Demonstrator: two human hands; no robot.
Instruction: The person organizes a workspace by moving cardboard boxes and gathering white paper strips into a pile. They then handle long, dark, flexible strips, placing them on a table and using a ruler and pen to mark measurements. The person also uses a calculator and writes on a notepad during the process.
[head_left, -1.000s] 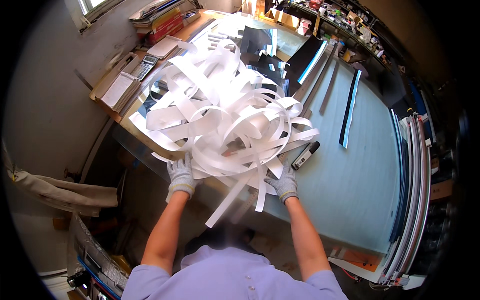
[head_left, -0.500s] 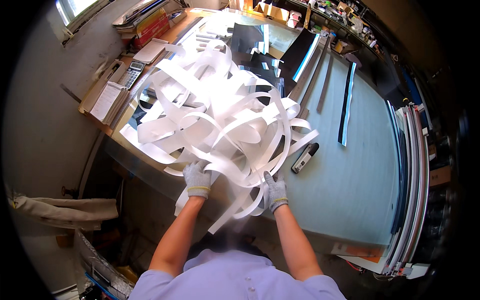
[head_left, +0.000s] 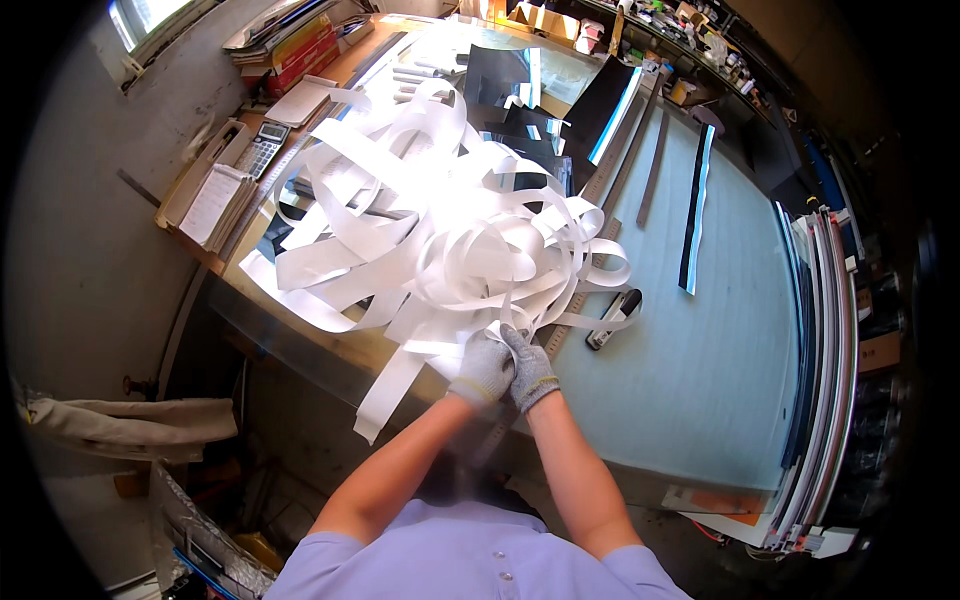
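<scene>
A large tangle of white strips [head_left: 350, 240], like paper or film, loops over the near left part of the table. At its near edge my two gloved hands are pressed together. My left hand [head_left: 484, 368], in a grey knit glove, is closed on the gathered strips. Beside it my right hand [head_left: 530, 372], gloved the same way, is closed on them too; its fingertips meet the left hand's. One loose strip end [head_left: 380, 405] hangs over the table edge left of my hands. Just right of the tangle lies a black and white stapler [head_left: 613, 320], with a strip curling across it.
A steel ruler [head_left: 570, 318] runs under the strips. Dark metal bars [head_left: 652, 170] and a black strip with a pale edge [head_left: 696, 210] lie on the glass-like tabletop [head_left: 690, 370]. At left are a calculator [head_left: 268, 142] and notepads [head_left: 217, 200]. Sheets [head_left: 825, 370] stand along the right edge.
My hands have come together from either side of the tangle's near edge. The near strips are now bunched between them, and more of the ruler shows beside the stapler.
</scene>
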